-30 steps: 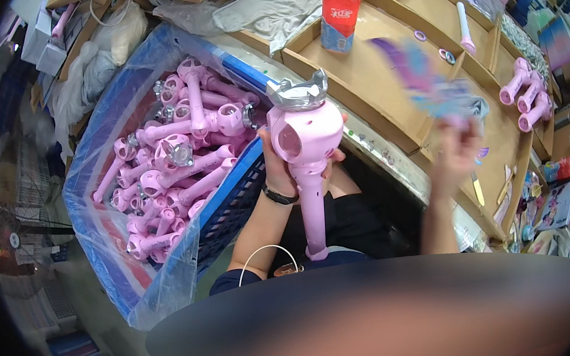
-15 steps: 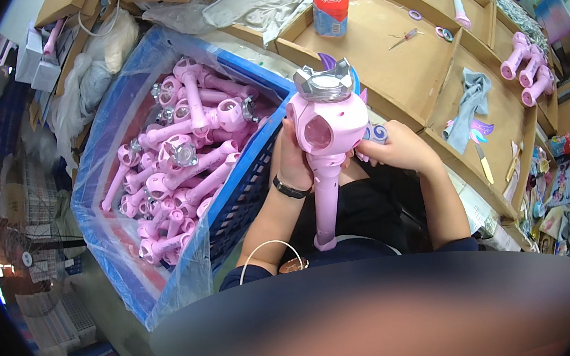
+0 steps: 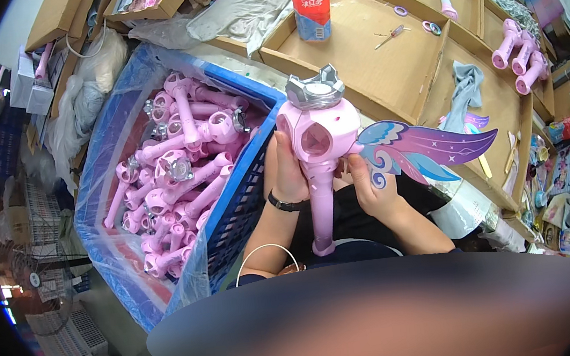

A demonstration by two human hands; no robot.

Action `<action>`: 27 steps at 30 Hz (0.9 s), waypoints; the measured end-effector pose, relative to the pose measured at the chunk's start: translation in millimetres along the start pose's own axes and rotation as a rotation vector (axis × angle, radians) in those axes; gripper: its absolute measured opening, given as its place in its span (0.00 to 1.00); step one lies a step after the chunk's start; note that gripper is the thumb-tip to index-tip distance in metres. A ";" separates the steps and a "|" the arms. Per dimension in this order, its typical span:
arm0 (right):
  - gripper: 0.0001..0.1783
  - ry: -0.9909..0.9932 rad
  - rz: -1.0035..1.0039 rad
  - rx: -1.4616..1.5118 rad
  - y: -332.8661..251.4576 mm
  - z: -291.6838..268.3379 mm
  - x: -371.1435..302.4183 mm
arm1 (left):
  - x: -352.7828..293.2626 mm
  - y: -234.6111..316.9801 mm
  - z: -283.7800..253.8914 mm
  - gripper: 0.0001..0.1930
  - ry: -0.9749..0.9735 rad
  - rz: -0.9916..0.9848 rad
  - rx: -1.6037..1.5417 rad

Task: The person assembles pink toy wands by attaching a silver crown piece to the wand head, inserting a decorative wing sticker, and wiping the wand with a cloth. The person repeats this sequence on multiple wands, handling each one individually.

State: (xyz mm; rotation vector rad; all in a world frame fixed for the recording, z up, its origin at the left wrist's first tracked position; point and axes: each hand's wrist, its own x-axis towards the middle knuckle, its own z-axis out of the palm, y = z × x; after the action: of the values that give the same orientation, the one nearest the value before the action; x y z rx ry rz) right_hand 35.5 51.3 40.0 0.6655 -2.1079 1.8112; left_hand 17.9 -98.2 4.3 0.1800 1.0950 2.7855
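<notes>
A pink toy wand (image 3: 322, 198) stands upright in front of my body, with a round, windowed head and a silver crown (image 3: 316, 91) on top. My left hand (image 3: 289, 177) is closed around the wand just below its head, on the left side. A purple and blue wing (image 3: 429, 144) sticks out to the right from the wand's head. At the root of this wing, my right hand (image 3: 376, 194) pinches it, thumb upward, close against the wand. The wand hides part of the fingers of both hands, and I cannot tell whether the wing is fixed in place.
On the left, a blue crate (image 3: 216, 238) lined with plastic holds several similar pink wands. Cardboard trays (image 3: 358, 18) lie ahead and right, with a red and blue bottle (image 3: 312, 2), a grey cloth (image 3: 466, 90), a screwdriver (image 3: 392, 36) and a knife (image 3: 485, 166). Pink handles (image 3: 521, 56) lie farther right.
The wing has swung out from behind the wand and now spreads to the right. My right hand has turned and moved down beside the wand. The whole view has shifted slightly.
</notes>
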 end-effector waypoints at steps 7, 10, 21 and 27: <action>0.13 -0.008 0.124 0.058 -3.6 1.9 -2.5 | -5.2 -6.8 -4.8 0.46 0.091 -0.041 0.149; 0.14 -0.050 0.121 0.058 -6.5 -3.2 3.2 | -1.4 -7.2 -5.4 0.47 0.119 -0.010 0.115; 0.14 -0.098 0.192 0.124 -4.4 -8.7 -5.3 | -1.5 -7.4 -3.5 0.46 0.068 -0.079 0.053; 0.15 -0.025 0.138 0.002 1.3 1.9 -7.8 | -3.5 -7.5 8.9 0.43 0.178 0.007 0.112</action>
State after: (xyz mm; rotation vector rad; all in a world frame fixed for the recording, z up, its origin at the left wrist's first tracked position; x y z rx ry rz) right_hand 41.7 50.8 34.7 0.5590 -2.2187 1.8851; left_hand 23.4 -87.4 5.5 -0.0537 1.2933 2.7918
